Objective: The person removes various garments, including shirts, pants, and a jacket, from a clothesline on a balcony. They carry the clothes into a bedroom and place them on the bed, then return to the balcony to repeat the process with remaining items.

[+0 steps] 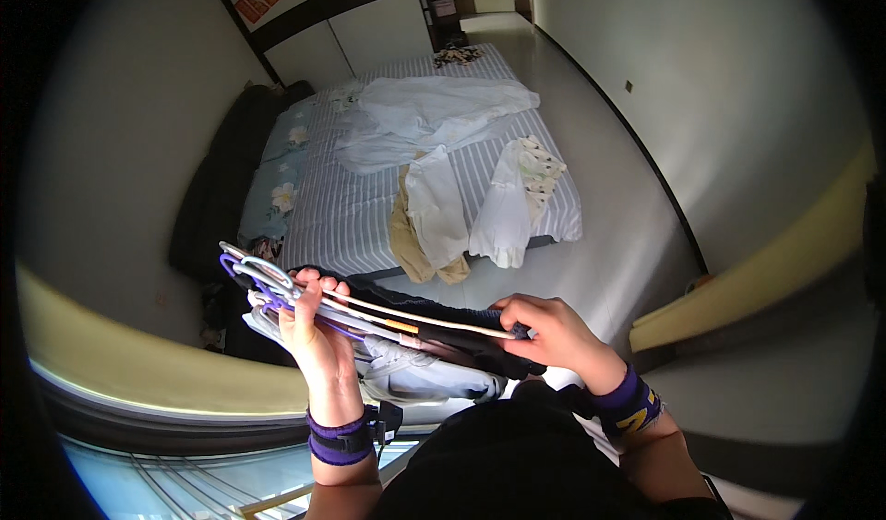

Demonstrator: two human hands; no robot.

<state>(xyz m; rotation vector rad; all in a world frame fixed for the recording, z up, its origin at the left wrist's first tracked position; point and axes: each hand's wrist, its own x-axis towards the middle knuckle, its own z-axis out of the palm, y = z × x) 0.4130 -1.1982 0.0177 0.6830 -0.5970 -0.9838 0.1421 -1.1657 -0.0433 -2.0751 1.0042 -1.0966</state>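
Observation:
My left hand (pixel 315 326) grips a bundle of clothes hangers (pixel 266 278) near their hooks, some white or grey and one purple. A dark garment (pixel 415 300) hangs from the foremost white hanger, and more dark and grey-white clothes (pixel 429 371) bunch below it. At the far end of that hanger, my right hand (pixel 547 330) pinches the dark cloth against the hanger's tip. How many hangers are in the bundle is hidden by overlap.
Beyond my hands stands a bed with a striped sheet (pixel 332 201). White garments (pixel 436 208), khaki trousers (pixel 401 236) and a large white cloth (pixel 436 108) lie on it. Yellow curtains (pixel 173 361) hang at the left, with a wall (pixel 692 105) at the right.

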